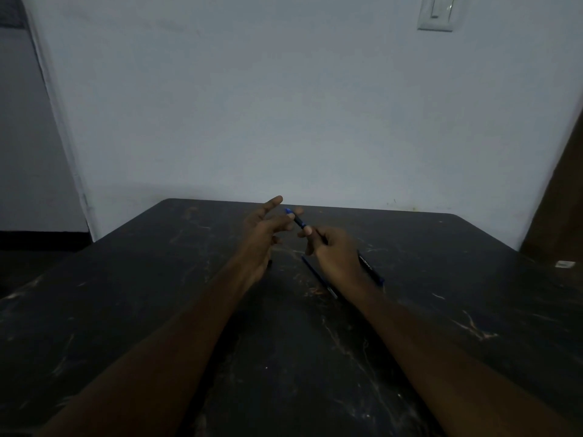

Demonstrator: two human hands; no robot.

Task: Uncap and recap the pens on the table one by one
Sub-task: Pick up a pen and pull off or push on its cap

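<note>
My right hand point(334, 257) grips a dark pen point(299, 221) by its barrel, above the middle of the black table point(157, 279). The pen slants from a blue tip at the upper left down to a blue tail end behind my wrist. My left hand point(263, 228) meets it from the left. Its thumb and one fingertip pinch the cap end by the blue tip, and the other fingers are spread. I cannot tell whether the cap is seated or pulled off. A second thin blue pen point(318, 277) lies on the table under my right hand, partly hidden by it.
The table's far edge meets a pale wall point(284, 105). A light switch point(437, 12) is high on the right. A brown door or panel point(561, 184) stands at the right edge. A small white scrap point(564, 264) lies at the table's far right.
</note>
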